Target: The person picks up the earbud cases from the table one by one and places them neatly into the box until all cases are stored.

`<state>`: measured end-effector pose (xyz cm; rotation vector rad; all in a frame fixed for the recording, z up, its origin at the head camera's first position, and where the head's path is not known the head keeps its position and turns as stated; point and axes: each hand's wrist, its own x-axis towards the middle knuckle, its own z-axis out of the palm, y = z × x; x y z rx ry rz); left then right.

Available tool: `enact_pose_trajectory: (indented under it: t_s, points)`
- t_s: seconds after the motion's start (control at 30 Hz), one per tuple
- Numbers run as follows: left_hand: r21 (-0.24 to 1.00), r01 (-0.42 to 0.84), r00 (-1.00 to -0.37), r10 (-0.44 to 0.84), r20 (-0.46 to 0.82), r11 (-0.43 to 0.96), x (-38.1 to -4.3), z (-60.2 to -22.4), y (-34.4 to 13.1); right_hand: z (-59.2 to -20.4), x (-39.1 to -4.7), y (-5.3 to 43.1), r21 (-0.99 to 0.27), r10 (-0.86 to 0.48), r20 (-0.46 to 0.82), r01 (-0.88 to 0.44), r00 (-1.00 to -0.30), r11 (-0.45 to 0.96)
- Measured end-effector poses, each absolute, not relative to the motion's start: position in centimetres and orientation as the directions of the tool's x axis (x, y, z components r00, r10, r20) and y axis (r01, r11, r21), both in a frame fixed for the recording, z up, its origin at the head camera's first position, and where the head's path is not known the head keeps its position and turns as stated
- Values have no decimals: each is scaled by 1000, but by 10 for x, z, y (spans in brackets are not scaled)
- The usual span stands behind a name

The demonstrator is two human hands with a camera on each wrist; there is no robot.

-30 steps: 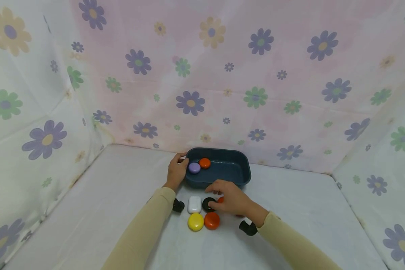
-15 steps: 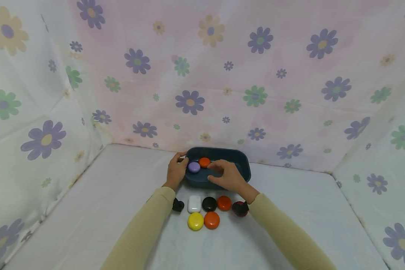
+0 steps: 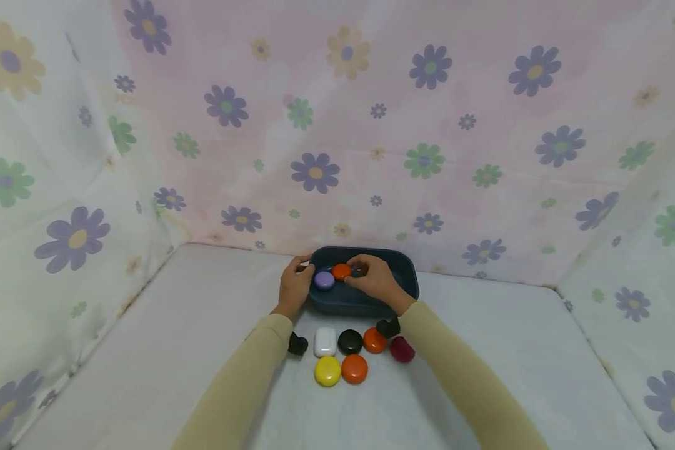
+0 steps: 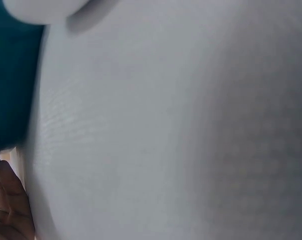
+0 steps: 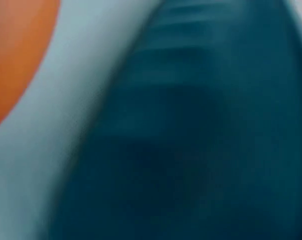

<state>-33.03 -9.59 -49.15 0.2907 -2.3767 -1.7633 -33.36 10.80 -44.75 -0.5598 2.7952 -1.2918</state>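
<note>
My left hand (image 3: 295,287) holds the left end of a dark teal tray (image 3: 365,309), thumb at the rim. Its fingers (image 4: 13,195) show beside the tray wall in the left wrist view. Inside the tray, my right hand (image 3: 375,278) pinches a glossy orange disc (image 3: 341,272) between thumb and fingers. A lilac disc (image 3: 324,280) lies just left of it. In front of the tray stand a white rounded rectangular piece (image 3: 325,342), a black disc (image 3: 350,342) and another orange disc (image 3: 374,341). A dark red piece (image 3: 402,350) sits to their right, partly hidden by my sleeve.
Nearer me, a yellow disc (image 3: 328,371) lies beside a third orange disc (image 3: 355,369). White cloth (image 3: 484,350) covers the table. Flower-printed sheets (image 3: 337,125) rise at the back and both sides, the back one close behind the tray.
My right hand has moved from over the black disc into the tray, reaching the orange disc there. The left hand stays at the tray's left end.
</note>
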Motion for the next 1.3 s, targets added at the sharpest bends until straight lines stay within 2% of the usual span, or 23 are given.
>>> enact_pose_trajectory:
  t_s: [0.13,0.7,1.3]
  points:
    - [956,-31,-965,-260,48,292,-330,-492,-97,-452,-340,105,-760,-305,109,-277,-946,588]
    - [954,-57,-968,-252,20,293,-330,-491,-95,-462,-356,92,-740,-226,35,-177,-974,649]
    - [958,-53,-967,-255,21,281,-331,-490,-96,-471,-365,85,-682,-276,40,-228,-960,695]
